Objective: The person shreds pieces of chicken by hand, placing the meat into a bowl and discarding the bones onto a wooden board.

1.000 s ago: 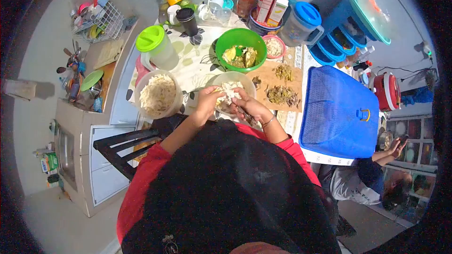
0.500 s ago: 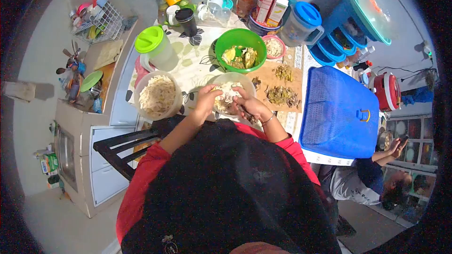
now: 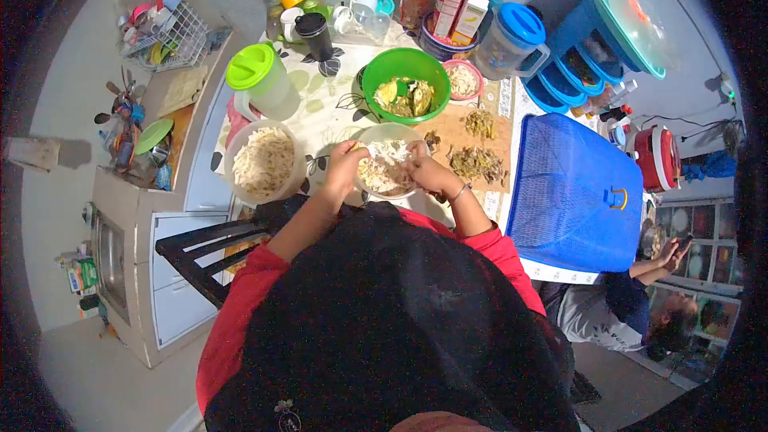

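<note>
In the head view, my left hand is at the left rim of a round pale bowl, thumb and fingers pinched on white shredded food. My right hand hangs over the bowl's right side with its fingers curled; what they grip is hidden. More pale shreds lie inside the bowl. Left of it stands a tub full of similar white strips. Behind sits a green bowl with yellowish and dark greenish pieces. Brown-green scraps lie in piles on a wooden board.
A blue mesh cover takes up the table's right side. Two lidded pitchers and a pink bowl stand farther back. A black chair is at the left. Another person holds a phone at the right.
My hands have drawn apart over the bowl, the left one shifting slightly left, so more shreds show between them. The dark piece under my right hand is no longer clearly visible.
</note>
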Tool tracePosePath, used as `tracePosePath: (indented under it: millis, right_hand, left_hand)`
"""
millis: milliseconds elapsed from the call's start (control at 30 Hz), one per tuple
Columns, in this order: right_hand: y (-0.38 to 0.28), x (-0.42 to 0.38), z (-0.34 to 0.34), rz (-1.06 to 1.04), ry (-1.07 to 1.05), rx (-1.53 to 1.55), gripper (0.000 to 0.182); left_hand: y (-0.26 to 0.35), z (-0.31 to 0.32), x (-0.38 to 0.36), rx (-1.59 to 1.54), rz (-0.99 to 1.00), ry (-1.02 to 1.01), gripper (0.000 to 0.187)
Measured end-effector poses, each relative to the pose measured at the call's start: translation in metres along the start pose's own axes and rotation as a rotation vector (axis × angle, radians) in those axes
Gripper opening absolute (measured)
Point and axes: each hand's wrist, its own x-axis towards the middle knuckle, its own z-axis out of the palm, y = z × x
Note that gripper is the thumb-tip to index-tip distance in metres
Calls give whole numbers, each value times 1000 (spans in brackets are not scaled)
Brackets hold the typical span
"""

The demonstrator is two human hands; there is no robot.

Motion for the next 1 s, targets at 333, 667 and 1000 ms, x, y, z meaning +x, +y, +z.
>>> tracePosePath:
  millis: [333, 667, 1000]
  right_hand:
    - [9, -18, -3, -276, -60, -227, 33]
    - [-22, -21, 8, 16, -264, 514, 34]
    - [-17, -14, -2, 13, -183, 620, 34]
  left_hand:
    - [-13, -4, -5, 32, -4, -95, 30]
    - [-8, 11, -15, 28, 32, -50, 30]
    - [-15, 3, 1, -85, -30, -136, 26]
